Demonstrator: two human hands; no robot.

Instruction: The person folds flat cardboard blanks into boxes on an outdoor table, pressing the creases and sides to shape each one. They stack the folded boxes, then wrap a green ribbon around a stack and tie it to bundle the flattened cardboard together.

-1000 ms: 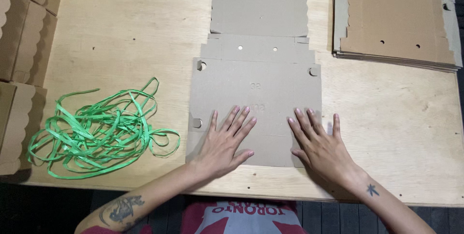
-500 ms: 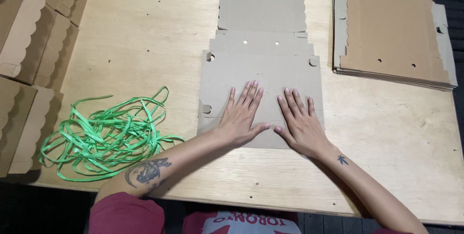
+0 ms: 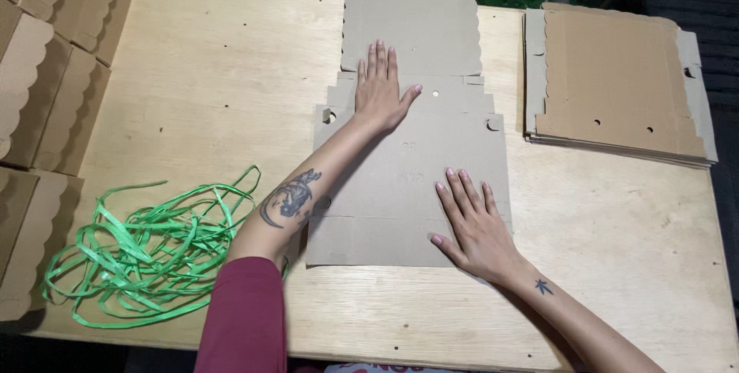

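Pressed flat with fingers spread and gripping nothing: left hand (image 3: 379,92) on the upper fold of the unfolded cardboard box blank (image 3: 416,150), right hand (image 3: 473,223) on its lower panel near the front edge. Lay open and flat at the middle of the plywood table (image 3: 215,88), scalloped lid flap toward the far edge. Sat to the right, apart from it, a stack of flat box blanks (image 3: 616,84). Lay at the front left a tangle of green plastic strapping (image 3: 146,254), beside stacked folded cardboard boxes (image 3: 46,65).
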